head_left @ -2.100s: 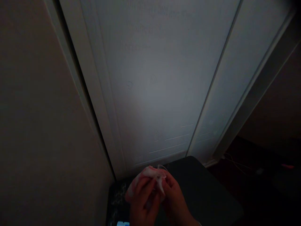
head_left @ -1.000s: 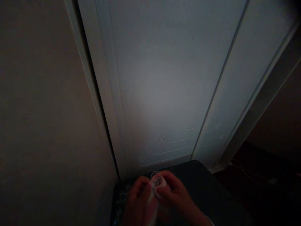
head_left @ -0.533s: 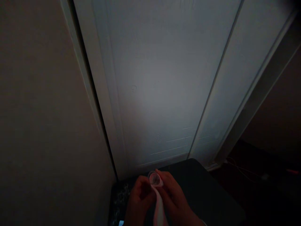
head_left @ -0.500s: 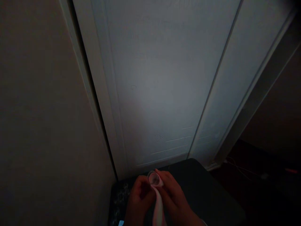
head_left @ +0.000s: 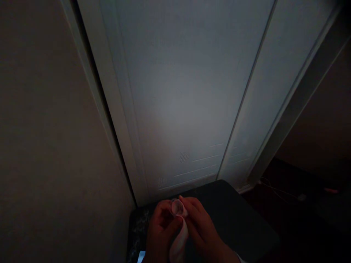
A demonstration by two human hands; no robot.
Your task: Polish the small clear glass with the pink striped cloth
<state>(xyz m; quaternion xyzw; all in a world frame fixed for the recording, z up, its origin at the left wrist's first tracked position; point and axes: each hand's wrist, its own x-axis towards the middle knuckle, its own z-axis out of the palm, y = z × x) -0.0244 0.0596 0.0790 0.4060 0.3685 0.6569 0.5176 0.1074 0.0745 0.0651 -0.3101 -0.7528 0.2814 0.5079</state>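
Near the bottom of the head view, a small roll of pale pink strip (head_left: 178,207) sits between my two hands, with a round, clear-looking open end facing up. Its loose tail (head_left: 179,241) hangs down toward me, pale and slightly twisted. My left hand (head_left: 164,226) has its fingers curled on the left side of the roll, the thumb pressing near where the tail leaves it. On the other side, my right hand (head_left: 201,226) grips the roll with bent fingers. Dim light hides whether the strip is cloth, ribbon or tape.
A dark table (head_left: 236,219) lies under my hands, patterned at its left side. A lit bluish-white object (head_left: 141,256) shows at the bottom edge. Pale panelled doors (head_left: 178,91) stand behind, a wall (head_left: 55,146) at left. A thin cable (head_left: 276,190) runs on the right.
The tail has swung left and twisted, and the left thumb has moved up nearer the roll. Both hands still hold the roll. The view has shifted slightly.
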